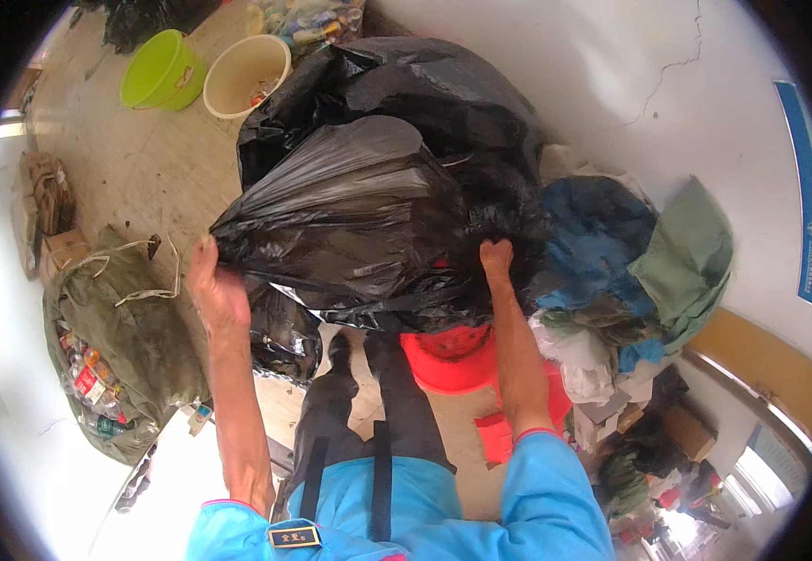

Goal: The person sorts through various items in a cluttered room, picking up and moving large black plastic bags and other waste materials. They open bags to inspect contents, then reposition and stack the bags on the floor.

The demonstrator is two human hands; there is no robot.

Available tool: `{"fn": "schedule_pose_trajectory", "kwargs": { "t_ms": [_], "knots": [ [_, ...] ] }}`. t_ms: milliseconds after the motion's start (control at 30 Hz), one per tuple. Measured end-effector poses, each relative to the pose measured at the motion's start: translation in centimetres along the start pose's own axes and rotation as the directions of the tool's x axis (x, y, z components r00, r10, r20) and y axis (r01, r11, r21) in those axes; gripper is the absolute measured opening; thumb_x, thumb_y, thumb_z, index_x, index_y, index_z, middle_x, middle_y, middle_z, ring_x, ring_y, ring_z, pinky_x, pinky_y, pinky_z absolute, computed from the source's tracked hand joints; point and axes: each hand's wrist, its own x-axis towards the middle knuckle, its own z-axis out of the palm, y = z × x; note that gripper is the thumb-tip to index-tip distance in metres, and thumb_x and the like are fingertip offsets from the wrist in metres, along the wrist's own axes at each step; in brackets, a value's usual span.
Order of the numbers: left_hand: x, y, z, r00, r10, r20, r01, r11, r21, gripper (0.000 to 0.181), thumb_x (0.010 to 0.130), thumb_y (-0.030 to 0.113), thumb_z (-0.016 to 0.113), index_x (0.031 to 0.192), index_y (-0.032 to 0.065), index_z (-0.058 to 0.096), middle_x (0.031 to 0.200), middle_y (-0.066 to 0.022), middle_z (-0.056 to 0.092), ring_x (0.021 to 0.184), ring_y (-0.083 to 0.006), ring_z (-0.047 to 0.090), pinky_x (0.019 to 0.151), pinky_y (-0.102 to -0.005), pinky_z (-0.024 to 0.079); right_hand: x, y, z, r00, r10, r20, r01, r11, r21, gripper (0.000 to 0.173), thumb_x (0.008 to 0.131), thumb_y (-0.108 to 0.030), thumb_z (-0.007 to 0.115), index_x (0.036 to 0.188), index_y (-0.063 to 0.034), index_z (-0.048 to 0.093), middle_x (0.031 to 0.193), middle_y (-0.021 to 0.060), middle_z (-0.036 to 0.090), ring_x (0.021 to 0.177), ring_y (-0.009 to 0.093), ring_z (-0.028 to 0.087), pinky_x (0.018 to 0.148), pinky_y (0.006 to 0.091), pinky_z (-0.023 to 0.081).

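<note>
A black plastic garbage bag (350,210) is stretched wide between my two hands, in front of my legs. My left hand (220,287) grips its gathered edge at the left, pulling the film into long creases. On the right, my fist (497,256), my right hand, is closed on the dark plastic. Behind the stretched bag bulges a large, full black bag (441,84); where one ends and the other begins is hard to tell. Partly covered under the plastic, a red plastic tub (448,357) stands on the floor near my feet.
To the upper left are a lime-green bucket (164,73) and a cream bucket (237,77). A green sack of plastic bottles (125,329) lies at left. Blue and green cloth or sacking (602,238) is piled at right against the white wall (609,77). A smaller black bag (286,336) sits by my left forearm.
</note>
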Motion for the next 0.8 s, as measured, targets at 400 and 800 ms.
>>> {"fn": "schedule_pose_trajectory", "kwargs": {
  "t_ms": [400,800],
  "knots": [
    [0.8,-0.8,-3.2,0.983,-0.075,0.17,0.046,0.985,0.168,0.017,0.095,0.015,0.058,0.105,0.0017,0.062,0.107,-0.0068,0.063,0.098,-0.0149,0.057,0.088,-0.0313,0.044,10.5,-15.7,-11.1,0.76,-0.512,-0.4,0.501,0.854,-0.141,0.042,0.082,-0.028,0.07,0.112,0.0003,0.063,0.099,0.0196,0.068,0.091,0.034,0.065,0.08,0.0406,0.05],
    [2.3,-1.8,-3.1,0.925,0.048,0.378,-0.361,0.429,0.828,0.071,0.076,0.028,0.077,0.134,0.0028,0.046,0.134,-0.0179,0.046,0.124,-0.0327,0.045,0.105,-0.0415,0.036,8.4,-24.7,5.0,0.897,-0.412,0.156,0.431,0.746,-0.507,0.073,0.076,-0.045,0.072,0.132,-0.002,0.05,0.114,0.0219,0.064,0.105,0.043,0.06,0.094,0.0489,0.045]
  ]
}}
